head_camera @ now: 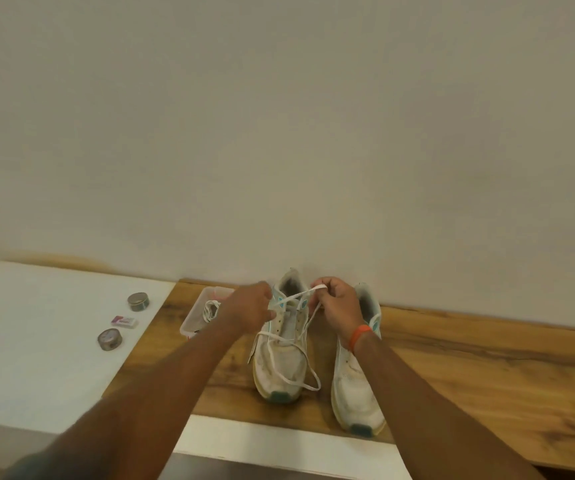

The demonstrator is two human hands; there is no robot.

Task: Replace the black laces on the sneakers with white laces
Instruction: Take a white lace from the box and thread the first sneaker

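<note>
Two sneakers (280, 355) sit toes toward viewer on wood worktop (469, 375), heels near wall. Both hands work white lace (296, 296) at left shoe's top eyelets: right hand (338, 303) pinches it taut w/ curled fingers; left hand (249, 308) fingers hidden, can't tell. Tub (192, 317) w/ spare lace just left; open worktop to right.

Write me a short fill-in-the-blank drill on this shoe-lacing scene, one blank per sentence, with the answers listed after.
1. The right hand pinches a lace of ______ colour above the left sneaker.
2. The wristband on the right wrist is ______.
3. The plastic tray left of the sneakers holds a coiled ______.
4. The two round tins lie on the ______ surface, not on the wooden one.

Missing words: white; orange; lace; white
</note>
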